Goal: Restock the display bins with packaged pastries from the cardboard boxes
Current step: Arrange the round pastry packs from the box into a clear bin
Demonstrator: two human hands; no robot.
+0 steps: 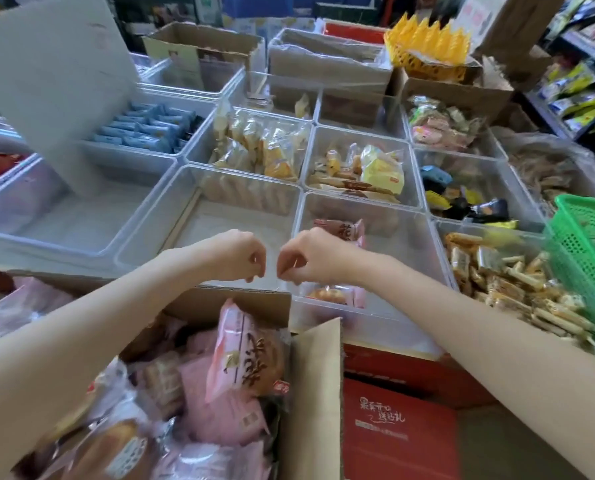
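Nearest, at bottom left: open cardboard box (309,393) crammed with pink packaged pastries (244,355), one standing upright against the far flap. Just right of it, red carton (396,431) with white lettering.

Above the box's far edge, both forearms reaching forward, left hand (240,254) and right hand (309,256) side by side, nearly touching, fingers curled downward. Cannot tell whether either pinches anything; nothing clearly visible between the fingertips.

Under the hands, on the surface's near edge: clear display bin (199,216), bare-bottomed but for a row of pale packets along its far wall. Beside it to the right, second clear bin (410,237) holding a few pink pastry packets (341,230), one partly hidden behind the right hand.

Farther back, more bins with yellow-wrapped cakes (275,150), blue packets (143,129), mixed dark sweets (462,195). At the right edge, green plastic basket (587,244) over a bin of stick biscuits (510,289).
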